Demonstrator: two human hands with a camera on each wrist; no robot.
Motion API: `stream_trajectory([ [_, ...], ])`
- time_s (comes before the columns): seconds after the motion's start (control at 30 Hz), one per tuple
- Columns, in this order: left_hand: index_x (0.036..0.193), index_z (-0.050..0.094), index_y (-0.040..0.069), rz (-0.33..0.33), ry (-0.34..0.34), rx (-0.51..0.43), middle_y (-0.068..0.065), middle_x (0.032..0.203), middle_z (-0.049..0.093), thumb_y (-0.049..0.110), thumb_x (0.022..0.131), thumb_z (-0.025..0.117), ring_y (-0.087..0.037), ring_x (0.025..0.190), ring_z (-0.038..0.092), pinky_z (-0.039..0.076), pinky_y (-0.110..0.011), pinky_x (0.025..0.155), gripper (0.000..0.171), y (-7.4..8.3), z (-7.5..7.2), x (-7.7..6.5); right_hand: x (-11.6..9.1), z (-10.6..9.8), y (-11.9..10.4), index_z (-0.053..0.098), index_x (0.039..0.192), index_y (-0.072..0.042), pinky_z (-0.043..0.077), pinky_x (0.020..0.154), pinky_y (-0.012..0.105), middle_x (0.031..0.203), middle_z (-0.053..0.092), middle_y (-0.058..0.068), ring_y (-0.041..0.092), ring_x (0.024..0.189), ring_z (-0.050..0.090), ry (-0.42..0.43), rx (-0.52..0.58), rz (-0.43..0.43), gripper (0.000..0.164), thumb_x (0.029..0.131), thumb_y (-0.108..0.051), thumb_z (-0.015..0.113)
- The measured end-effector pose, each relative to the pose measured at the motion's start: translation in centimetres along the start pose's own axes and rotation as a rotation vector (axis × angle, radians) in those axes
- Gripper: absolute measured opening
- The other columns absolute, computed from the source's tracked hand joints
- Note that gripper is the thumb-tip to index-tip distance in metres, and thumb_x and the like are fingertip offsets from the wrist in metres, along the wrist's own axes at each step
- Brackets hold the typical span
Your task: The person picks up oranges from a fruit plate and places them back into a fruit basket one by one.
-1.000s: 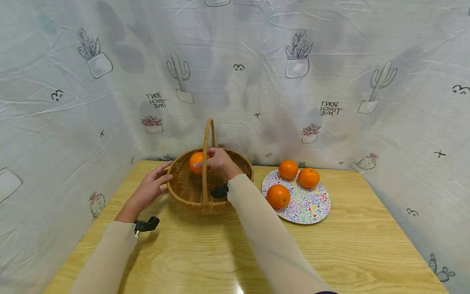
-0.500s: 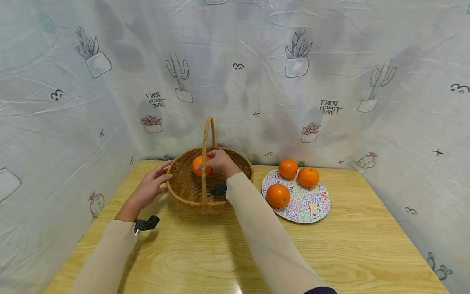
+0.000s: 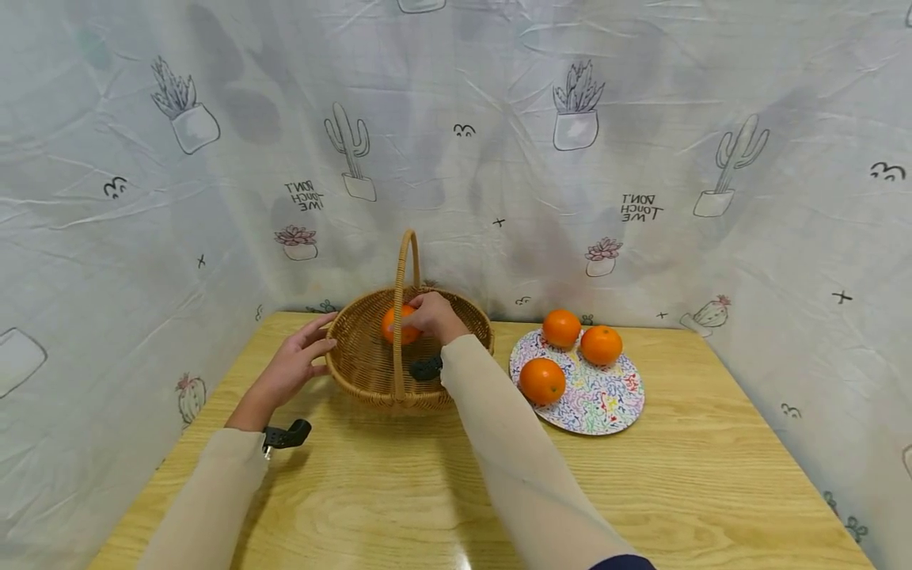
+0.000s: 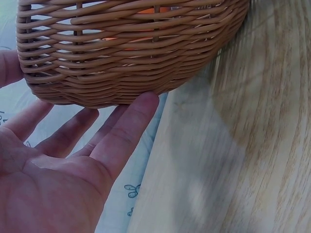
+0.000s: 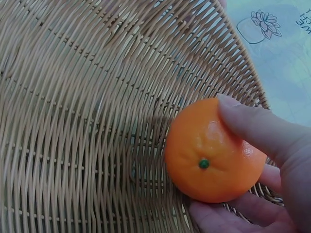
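In the wicker basket [image 3: 366, 392], behind its arched handle [image 3: 399, 340], my right hand [image 3: 435, 315] holds an orange [image 3: 401, 324]. The right wrist view shows the thumb on one side of this orange [image 5: 209, 150] and fingers beneath it, with its green stem end toward the camera. It sits low, close over the woven bottom [image 5: 87, 145]. My left hand [image 3: 292, 360] rests against the basket's left side. Seen from the left wrist, this hand [image 4: 63, 165] has its fingers extended, fingertips at the outer wicker wall [image 4: 136, 53].
Right of the basket lies a round plate with a colourful squiggle pattern [image 3: 594, 400], bearing an orange at its front left [image 3: 542, 381] and two at the back [image 3: 561, 328]. The wooden table [image 3: 399, 491] meets a cloth backdrop [image 3: 470, 174] printed with cacti.
My right hand has brought the orange lower and to the right inside the basket, so it now sits behind the handle. The left hand has stayed at the basket's side.
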State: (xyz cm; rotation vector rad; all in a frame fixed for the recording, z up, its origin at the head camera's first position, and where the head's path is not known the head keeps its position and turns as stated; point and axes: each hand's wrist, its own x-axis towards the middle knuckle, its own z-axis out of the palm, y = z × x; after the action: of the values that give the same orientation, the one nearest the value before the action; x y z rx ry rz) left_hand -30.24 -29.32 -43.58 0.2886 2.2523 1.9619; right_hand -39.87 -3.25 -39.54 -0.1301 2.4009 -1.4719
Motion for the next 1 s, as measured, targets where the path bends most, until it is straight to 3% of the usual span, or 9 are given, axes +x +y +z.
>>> stream_trajectory([
  [0.23, 0.166, 0.019, 0.019, -0.001, 0.008, 0.0, -0.025, 0.165, 0.025, 0.028, 0.11, 0.05, -0.048, 0.145, 0.035, 0.06, -0.029, 0.09, 0.065, 0.3, 0.2, 0.3, 0.3, -0.4, 0.0, 0.061, 0.138, -0.004, 0.061, 0.09, 0.039, 0.135, 0.062, 0.015, 0.029, 0.112, 0.067, 0.01, -0.066, 0.012, 0.067, 0.079, -0.018, 0.091],
  [0.4, 0.166, 0.019, 0.02, -0.01, 0.012, -0.001, -0.024, 0.165, 0.025, 0.029, 0.11, 0.05, -0.047, 0.146, 0.035, 0.06, -0.029, 0.09, 0.065, 0.0, 0.2, 0.3, 0.1, -0.6, -0.1, 0.062, 0.135, -0.005, 0.057, 0.074, 0.033, 0.131, 0.063, 0.013, 0.023, 0.094, 0.063, 0.004, -0.124, -0.001, 0.064, 0.081, -0.024, 0.09],
  [0.47, 0.166, 0.019, 0.021, -0.01, 0.016, 0.0, -0.023, 0.165, 0.026, 0.029, 0.11, 0.05, -0.047, 0.146, 0.035, 0.06, -0.028, 0.09, 0.065, -0.2, 0.1, 0.3, -0.1, -0.9, -0.1, 0.063, 0.134, -0.006, 0.055, 0.078, 0.035, 0.134, 0.062, 0.012, 0.023, 0.097, 0.061, -0.011, -0.157, -0.021, 0.061, 0.083, -0.028, 0.088],
  [0.63, 0.166, 0.019, 0.021, -0.006, 0.022, 0.008, -0.022, 0.166, 0.025, 0.03, 0.11, 0.05, -0.046, 0.146, 0.036, 0.06, -0.029, 0.089, 0.065, -0.1, 0.3, 0.2, -0.8, -2.4, -0.4, 0.063, 0.137, -0.007, 0.051, 0.106, 0.045, 0.149, 0.054, 0.011, 0.03, 0.13, 0.056, -0.078, -0.21, -0.09, 0.052, 0.091, -0.026, 0.079],
  [1.0, 0.167, 0.015, 0.017, 0.0, 0.018, 0.038, -0.023, 0.167, 0.022, 0.031, 0.11, 0.05, -0.047, 0.147, 0.034, 0.06, -0.029, 0.09, 0.068, 0.3, 0.3, 0.1, -3.7, -6.7, -0.6, 0.058, 0.145, -0.011, 0.051, 0.107, 0.046, 0.144, 0.059, 0.01, 0.029, 0.131, 0.057, -0.173, -0.265, -0.222, 0.068, 0.089, -0.043, 0.08],
])
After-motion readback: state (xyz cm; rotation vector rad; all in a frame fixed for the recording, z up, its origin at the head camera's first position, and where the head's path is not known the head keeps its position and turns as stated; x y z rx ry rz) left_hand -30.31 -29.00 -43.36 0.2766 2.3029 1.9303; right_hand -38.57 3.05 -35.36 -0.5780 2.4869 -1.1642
